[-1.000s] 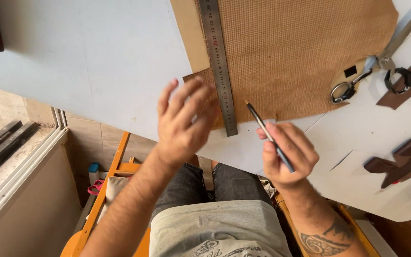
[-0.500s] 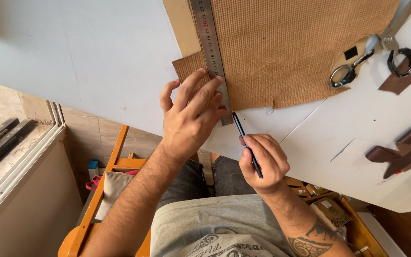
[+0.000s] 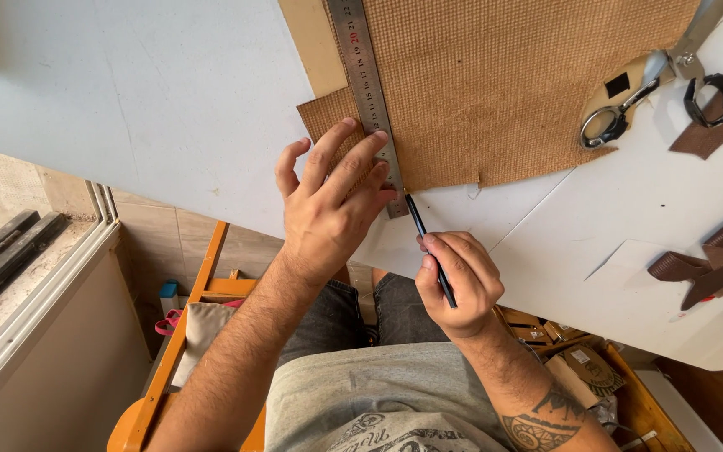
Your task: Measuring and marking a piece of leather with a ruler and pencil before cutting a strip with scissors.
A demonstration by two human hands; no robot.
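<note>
Two hands work mid-frame: the left hand presses spread fingers flat on a long steel ruler crossing tan woven material; the right hand pinches a slim black pen, tip at the ruler's end.

Soft, even daylight fills the scene, and the white desk reads bright without burning out. Shadows are faint and diffuse: a thin one sits under the left hand and another along the edge of the steel ruler, which shows a mild sheen but no hard glare. The centre is sharp. The upper left corner darkens and smears. Straight edges bow toward the borders from the wide lens.
</note>
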